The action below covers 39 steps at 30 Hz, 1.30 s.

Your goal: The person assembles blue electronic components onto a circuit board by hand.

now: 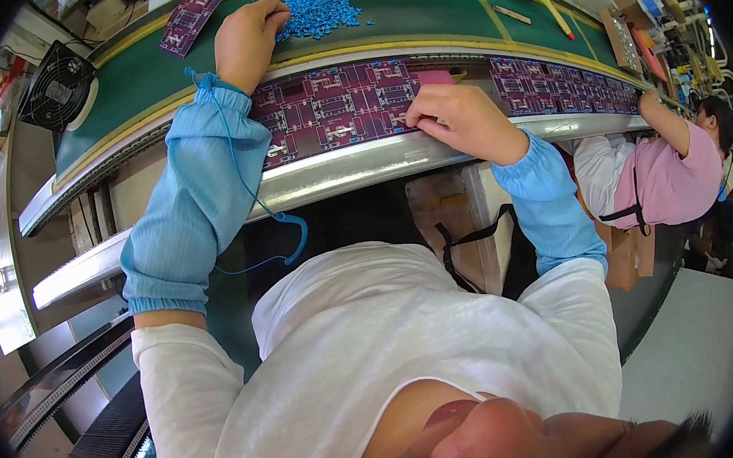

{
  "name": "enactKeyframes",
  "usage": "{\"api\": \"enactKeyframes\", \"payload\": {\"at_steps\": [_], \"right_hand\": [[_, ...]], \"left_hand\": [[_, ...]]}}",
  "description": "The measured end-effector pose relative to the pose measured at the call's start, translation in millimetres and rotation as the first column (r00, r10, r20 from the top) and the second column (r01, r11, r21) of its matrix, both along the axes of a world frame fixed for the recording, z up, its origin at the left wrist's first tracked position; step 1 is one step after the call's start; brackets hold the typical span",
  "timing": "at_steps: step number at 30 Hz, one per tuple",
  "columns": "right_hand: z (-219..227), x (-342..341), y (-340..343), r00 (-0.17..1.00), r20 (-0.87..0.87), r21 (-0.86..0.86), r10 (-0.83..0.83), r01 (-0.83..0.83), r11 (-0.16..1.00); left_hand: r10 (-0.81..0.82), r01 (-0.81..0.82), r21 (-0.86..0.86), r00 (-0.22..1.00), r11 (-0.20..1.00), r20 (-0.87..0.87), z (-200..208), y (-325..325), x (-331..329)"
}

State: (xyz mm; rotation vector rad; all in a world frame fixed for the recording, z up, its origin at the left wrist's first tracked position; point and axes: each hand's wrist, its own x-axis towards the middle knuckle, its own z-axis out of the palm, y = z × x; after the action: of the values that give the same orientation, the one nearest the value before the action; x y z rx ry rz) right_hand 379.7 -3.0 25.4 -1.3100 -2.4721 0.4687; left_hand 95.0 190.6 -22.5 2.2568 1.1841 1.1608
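Note:
A purple circuit board panel [346, 100] lies across the rails in front of me. My left hand [247, 40] reaches over its far rail to a heap of small blue electronic components [317, 12]; the fingers are drawn together at the heap's left edge, and anything between them is hidden. At the panel's right end, close to the near rail, my right hand [469, 120] has its fingertips pinched just over the board. What they hold is too small to see. A blue coiled cord [294, 244] hangs from a band at my left wrist.
Green conveyor surface [425, 1] runs behind the rails, bearing a loose purple board [190, 20] and a brush [542, 0]. A black fan [58, 86] stands left. More panels [563, 85] continue right, where a person in pink [671, 167] works. The metal near rail [344, 170] borders my side.

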Motion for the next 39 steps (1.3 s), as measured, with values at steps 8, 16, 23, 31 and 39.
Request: {"api": "enactKeyframes", "payload": {"at_steps": [8,16,23,31,39], "right_hand": [[-0.5,-3.4,-3.9,0.999,0.032,0.032,0.002,-0.003,0.999],[15.6,5.0,25.3,1.000,0.029,0.108,-0.008,0.005,0.994],[-10.0,-29.3,171.9,0.972,0.040,0.131,-0.233,0.226,0.965],[-53.0,-48.3,188.3,0.959,-0.148,0.470,-0.241,0.283,0.836],[-50.8,-45.1,193.5,0.948,-0.237,0.471,-0.213,0.304,0.828]], "left_hand": [[-0.054,0.036,0.145,0.991,0.989,0.121,-16.7,11.5,-5.6],[0.059,-0.050,0.181,0.997,0.982,-0.045,-5.6,4.3,-5.4],[-0.054,0.061,0.191,0.998,0.980,-0.043,-11.7,17.9,-28.1],[-0.155,0.151,0.082,0.987,0.985,0.048,-5.9,13.4,-22.1],[-0.041,0.103,-0.241,0.967,0.965,0.251,27.8,-2.0,-33.8]]}}
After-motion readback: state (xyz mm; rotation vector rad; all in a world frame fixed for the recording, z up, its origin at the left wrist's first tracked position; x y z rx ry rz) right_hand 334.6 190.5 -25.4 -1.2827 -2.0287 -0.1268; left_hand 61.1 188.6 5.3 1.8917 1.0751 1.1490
